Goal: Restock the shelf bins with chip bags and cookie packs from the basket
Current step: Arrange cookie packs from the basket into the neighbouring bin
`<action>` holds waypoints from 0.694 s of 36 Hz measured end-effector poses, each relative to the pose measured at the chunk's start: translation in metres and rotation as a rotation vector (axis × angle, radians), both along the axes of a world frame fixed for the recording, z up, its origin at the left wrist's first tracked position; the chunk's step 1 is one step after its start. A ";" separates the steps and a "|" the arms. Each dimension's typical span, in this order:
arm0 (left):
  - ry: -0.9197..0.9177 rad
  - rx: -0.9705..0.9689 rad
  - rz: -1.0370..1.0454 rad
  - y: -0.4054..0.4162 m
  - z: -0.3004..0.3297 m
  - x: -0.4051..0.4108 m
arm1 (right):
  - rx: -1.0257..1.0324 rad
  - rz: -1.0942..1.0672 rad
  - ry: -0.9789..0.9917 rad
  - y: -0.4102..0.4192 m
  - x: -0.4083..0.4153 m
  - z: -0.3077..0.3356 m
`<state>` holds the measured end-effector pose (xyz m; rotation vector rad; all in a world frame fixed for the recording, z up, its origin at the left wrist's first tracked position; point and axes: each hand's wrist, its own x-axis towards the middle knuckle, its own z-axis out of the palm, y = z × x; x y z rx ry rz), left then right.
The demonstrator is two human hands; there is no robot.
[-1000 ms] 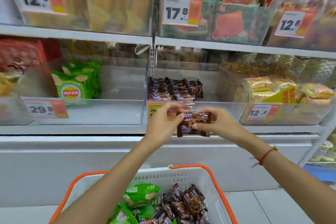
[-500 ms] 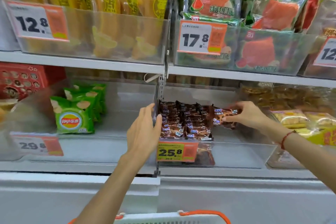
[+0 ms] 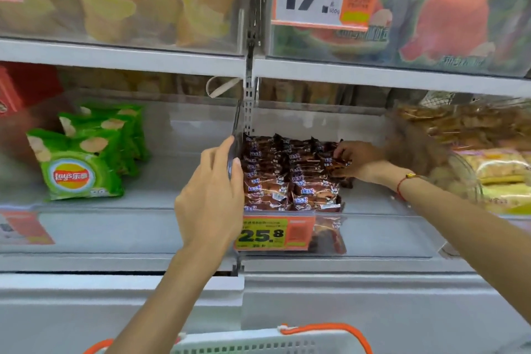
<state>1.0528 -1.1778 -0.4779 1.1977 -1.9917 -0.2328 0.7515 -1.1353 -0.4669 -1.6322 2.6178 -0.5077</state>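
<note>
Okay, head view only. My left hand (image 3: 211, 195) is up at the left wall of the clear middle bin (image 3: 382, 234), fingers straight and together, fingertips on the wall's top edge, thumb alongside; it holds nothing. My right hand (image 3: 357, 158) reaches into the same bin from the right, fingers curled and pinching a brown cookie pack (image 3: 334, 162) at the right end of the stacked cookie packs (image 3: 287, 175). The stack fills the bin's left half, rows running back to front; the bin's right half floor is bare. The 25.8 price tag (image 3: 274, 234) sits on the bin front. Green chip bags (image 3: 82, 169) stand in the left bin (image 3: 115, 231), toward its left side. The white basket (image 3: 258, 343) with an orange handle shows at the bottom edge; its contents aren't visible. A red string bracelet (image 3: 403, 182) is on my right wrist.
</note>
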 end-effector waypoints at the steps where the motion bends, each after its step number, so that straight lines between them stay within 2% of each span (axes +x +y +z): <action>1: 0.003 0.007 -0.002 0.000 0.000 0.000 | 0.016 0.008 0.102 0.000 -0.001 0.002; 4: 0.001 0.012 -0.003 -0.001 -0.001 0.000 | 0.045 0.043 0.344 0.003 0.000 0.009; 7: -0.006 0.013 -0.005 0.000 0.000 0.000 | 0.075 0.069 0.401 0.003 0.003 0.011; 17: -0.023 -0.006 -0.006 -0.002 -0.001 0.000 | 0.082 0.071 0.321 -0.005 0.014 0.004; 25: -0.039 -0.008 -0.006 -0.002 0.001 0.001 | 0.121 0.034 0.126 0.007 0.017 0.020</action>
